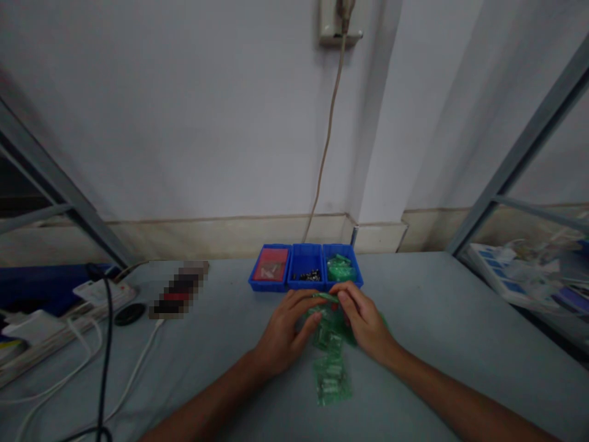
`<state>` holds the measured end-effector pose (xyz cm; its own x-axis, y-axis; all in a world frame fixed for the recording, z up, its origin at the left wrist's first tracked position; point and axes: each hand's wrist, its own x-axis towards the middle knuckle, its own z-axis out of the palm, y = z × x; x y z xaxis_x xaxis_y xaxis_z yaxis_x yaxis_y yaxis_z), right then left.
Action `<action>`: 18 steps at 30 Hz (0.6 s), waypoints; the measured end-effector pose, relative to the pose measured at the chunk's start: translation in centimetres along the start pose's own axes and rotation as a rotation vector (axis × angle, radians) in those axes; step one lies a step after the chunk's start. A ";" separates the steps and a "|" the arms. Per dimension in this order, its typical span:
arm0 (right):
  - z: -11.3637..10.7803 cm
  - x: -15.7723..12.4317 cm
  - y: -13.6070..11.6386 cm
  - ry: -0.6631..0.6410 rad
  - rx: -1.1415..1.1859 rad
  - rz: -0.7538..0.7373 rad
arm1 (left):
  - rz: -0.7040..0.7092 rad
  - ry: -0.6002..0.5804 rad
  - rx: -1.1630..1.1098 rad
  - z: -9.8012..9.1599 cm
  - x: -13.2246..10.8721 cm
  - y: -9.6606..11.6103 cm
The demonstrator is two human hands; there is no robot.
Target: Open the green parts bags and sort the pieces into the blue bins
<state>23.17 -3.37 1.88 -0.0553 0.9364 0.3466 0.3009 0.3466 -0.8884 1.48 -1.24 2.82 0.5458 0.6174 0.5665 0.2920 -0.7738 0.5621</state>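
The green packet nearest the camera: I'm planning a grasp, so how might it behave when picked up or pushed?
The green packet looks like thin, see-through film, so it would probably flop when lifted. The pale pieces inside may shift with it. Lying flat on the table, it would likely slide rather than roll.

1. Translucent green packets (pixel 334 345) — bunched together on the desk (pixel 437 313).
2. Lowest packet (pixel 332 379), at six o'clock: flat, pale contents showing through.
3. Green piece (pixel 326 297) — slim, nearly edge-on, at the packets' twelve o'clock.

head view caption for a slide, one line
Left hand and right hand meet at a green item near green packets and blue bins.
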 end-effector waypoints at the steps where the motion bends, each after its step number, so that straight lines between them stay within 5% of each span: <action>1: 0.0 0.0 0.0 0.009 0.005 0.002 | -0.003 0.005 0.007 0.1 0.0 -0.1; 12: 0.1 0.0 0.0 0.024 -0.119 -0.137 | -0.121 0.176 0.042 1.2 -0.2 -1.3; 18: 0.4 -0.5 0.1 -0.071 -0.077 -0.033 | -0.346 0.176 -0.059 0.4 0.3 -0.5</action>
<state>22.88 -3.79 1.53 -0.1330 0.9269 0.3509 0.3701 0.3749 -0.8500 1.86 -0.71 2.46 0.2789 0.8589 0.4295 0.3870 -0.5099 0.7683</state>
